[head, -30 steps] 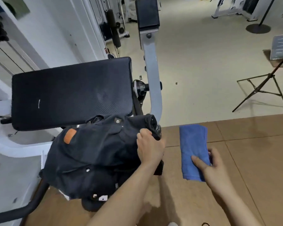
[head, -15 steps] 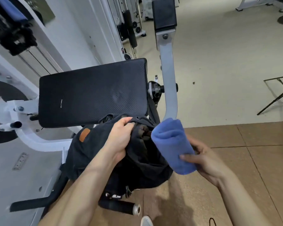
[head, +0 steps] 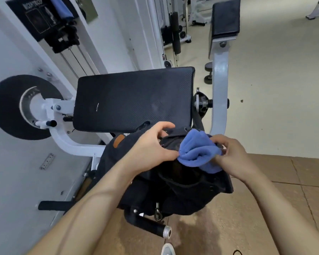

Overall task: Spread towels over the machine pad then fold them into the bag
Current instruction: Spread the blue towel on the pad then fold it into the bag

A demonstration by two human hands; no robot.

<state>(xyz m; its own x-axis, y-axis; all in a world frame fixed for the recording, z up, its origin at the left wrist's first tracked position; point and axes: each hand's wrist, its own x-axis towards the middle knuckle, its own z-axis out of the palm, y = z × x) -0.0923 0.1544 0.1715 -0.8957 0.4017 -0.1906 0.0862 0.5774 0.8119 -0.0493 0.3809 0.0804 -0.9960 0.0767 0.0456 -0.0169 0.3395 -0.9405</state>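
Right hand (head: 232,155) pinching blue towel (head: 197,151) at black bag (head: 173,188) mouth, left hand (head: 151,146) gripping rim

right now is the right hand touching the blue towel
Touching. The head view shows the right hand pinching the blue towel over the bag.

A brown tiled floor (head: 276,203) gives way to paler flooring (head: 274,80) farther off. A white exercise machine (head: 70,142) with a black pad (head: 133,100) stands on it. A shoe (head: 168,249) tip shows at the bottom edge.
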